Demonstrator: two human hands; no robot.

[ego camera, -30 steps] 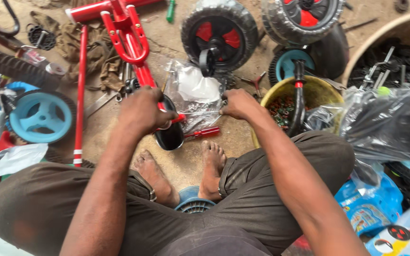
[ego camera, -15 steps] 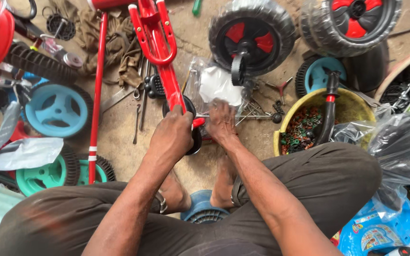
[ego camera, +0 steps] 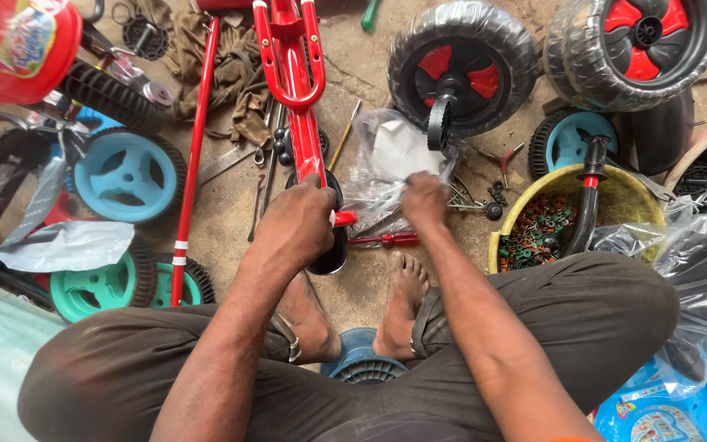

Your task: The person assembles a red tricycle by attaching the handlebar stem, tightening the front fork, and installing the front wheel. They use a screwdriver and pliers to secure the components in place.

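I sit on the ground with my bare feet in front of me. My left hand (ego camera: 294, 225) grips the lower end of a red metal tricycle frame (ego camera: 294, 78), where a black part (ego camera: 330, 245) sits under it. My right hand (ego camera: 423, 200) is closed on the edge of a clear plastic bag (ego camera: 390, 160) lying on the floor just right of the frame. A red-handled screwdriver (ego camera: 386, 240) lies on the ground below that hand.
Black wheels with red hubs (ego camera: 460, 69) lie ahead and at the top right (ego camera: 640, 45). Blue and teal wheels (ego camera: 124, 176) sit left. A yellow bowl (ego camera: 640, 200) of small parts stands right. A red rod (ego camera: 194, 155), wrenches and loose hardware lie around.
The view shifted, so the objects sit further right and lower. My right hand moved from the frame's end out to the plastic bag. My left hand stayed on the frame.
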